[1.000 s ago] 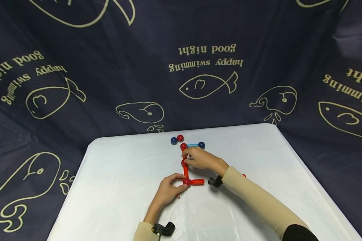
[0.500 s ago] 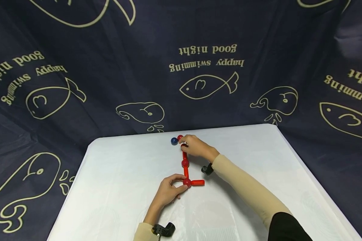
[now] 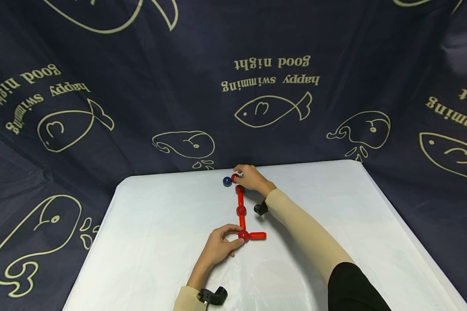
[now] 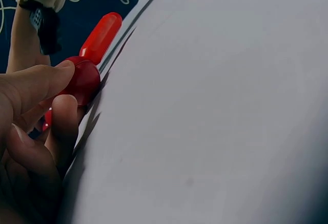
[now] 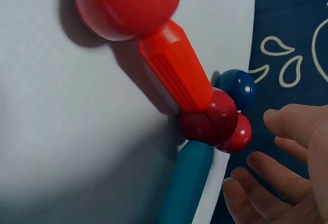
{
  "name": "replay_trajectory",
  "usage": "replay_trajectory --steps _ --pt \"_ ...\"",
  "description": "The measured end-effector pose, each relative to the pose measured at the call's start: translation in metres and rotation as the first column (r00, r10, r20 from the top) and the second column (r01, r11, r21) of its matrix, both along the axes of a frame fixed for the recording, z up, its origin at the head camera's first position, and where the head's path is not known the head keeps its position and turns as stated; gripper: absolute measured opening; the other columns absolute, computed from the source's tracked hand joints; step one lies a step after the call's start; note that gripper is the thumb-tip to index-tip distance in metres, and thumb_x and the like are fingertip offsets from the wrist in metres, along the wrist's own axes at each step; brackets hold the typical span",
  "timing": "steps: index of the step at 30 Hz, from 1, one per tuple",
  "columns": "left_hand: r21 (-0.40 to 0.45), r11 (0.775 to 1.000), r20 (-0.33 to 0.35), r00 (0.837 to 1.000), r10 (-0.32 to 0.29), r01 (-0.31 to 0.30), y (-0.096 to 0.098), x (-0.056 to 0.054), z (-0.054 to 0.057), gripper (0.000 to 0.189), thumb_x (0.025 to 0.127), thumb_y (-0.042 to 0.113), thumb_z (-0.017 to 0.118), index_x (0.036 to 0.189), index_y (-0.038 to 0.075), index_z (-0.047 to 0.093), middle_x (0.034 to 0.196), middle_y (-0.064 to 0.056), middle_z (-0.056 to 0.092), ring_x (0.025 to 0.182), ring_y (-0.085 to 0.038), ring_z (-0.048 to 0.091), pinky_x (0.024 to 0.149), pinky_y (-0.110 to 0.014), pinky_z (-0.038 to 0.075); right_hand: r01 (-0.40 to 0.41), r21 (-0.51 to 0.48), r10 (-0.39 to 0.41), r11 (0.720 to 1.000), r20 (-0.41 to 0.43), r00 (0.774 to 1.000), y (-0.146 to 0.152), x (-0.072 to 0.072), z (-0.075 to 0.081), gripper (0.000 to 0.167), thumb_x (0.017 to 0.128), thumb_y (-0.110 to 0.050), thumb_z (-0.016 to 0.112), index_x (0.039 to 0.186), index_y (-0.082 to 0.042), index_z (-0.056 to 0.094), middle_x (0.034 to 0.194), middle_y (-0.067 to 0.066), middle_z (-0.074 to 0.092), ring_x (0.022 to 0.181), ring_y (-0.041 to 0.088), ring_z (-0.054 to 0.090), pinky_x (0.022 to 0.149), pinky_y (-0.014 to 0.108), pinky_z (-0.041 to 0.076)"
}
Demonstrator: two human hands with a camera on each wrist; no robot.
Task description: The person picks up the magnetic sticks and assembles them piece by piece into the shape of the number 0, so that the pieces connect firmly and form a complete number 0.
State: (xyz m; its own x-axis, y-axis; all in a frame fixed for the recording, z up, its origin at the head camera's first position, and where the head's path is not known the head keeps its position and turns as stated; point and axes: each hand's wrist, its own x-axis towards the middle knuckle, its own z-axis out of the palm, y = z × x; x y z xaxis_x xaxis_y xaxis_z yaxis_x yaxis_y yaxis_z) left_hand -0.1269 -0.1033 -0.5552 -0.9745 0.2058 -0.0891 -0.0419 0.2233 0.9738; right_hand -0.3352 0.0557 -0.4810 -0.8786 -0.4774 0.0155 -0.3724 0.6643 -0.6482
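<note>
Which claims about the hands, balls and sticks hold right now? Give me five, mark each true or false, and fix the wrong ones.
1. The left hand pinches the near red ball. True.
2. The right hand is open at the farthest red ball. True.
3. The stick jutting sideways from the near red ball is blue. False: it is a red stick.
4. A blue stick meets the chain's end ball. True.
5. The farthest red ball lies alone. False: a dark blue ball sits beside it.
</note>
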Motion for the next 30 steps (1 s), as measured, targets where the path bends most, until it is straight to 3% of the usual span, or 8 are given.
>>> replay_trajectory --steps 5,12,24,30 --pt "0.002 1.0 0.002 1.0 0.0 0.0 0.0 0.0 0.001 0.033 0.091 0.018 0.08 0.122 0.015 0.071 0.119 -0.009 0.072 0.044 -0.012 0.055 0.04 -0.021 0.039 0.055 0.035 -0.057 0.998 0.036 0.998 -0.004 -0.006 -0.002 0.04 0.098 -0.014 0.068 0.136 -0.003 0.063 0.132 0.021 0.066 0.117 0.032 0.065 0.103 0.045 0.054" --pt "-0.032 0.999 0.006 1.0 -0.011 0.011 0.0 -0.002 0.002 0.033 0.09 0.021 0.081 0.121 0.016 0.071 0.116 -0.007 0.073 0.044 -0.01 0.056 0.04 -0.019 0.037 0.067 0.069 -0.071 0.995 0.06 0.996 -0.006 -0.013 -0.009 0.042 0.099 -0.017 0.067 0.138 -0.003 0.062 0.127 0.018 0.068 0.113 0.028 0.065 0.104 0.043 0.053" --pt "-0.036 0.999 0.0 1.0 -0.003 0.003 0.0 -0.003 0.0 0.031 0.09 0.02 0.081 0.12 0.018 0.072 0.113 -0.004 0.073 0.042 -0.008 0.054 0.038 -0.018 0.038 0.102 0.062 -0.106 0.993 0.066 0.992 -0.007 -0.02 -0.022 0.033 0.099 -0.022 0.07 0.128 -0.005 0.066 0.113 0.013 0.073 0.09 0.019 0.066 0.084 0.033 0.057" --pt "-0.052 0.999 -0.008 1.0 0.007 -0.007 0.001 -0.001 -0.001 0.031 0.09 0.022 0.081 0.119 0.018 0.073 0.112 -0.004 0.073 0.041 -0.009 0.054 0.037 -0.018 0.037 0.149 0.011 -0.149 0.989 0.025 0.989 -0.002 -0.018 -0.026 0.032 0.097 -0.021 0.073 0.124 -0.005 0.068 0.111 0.013 0.073 0.093 0.021 0.067 0.085 0.035 0.058"
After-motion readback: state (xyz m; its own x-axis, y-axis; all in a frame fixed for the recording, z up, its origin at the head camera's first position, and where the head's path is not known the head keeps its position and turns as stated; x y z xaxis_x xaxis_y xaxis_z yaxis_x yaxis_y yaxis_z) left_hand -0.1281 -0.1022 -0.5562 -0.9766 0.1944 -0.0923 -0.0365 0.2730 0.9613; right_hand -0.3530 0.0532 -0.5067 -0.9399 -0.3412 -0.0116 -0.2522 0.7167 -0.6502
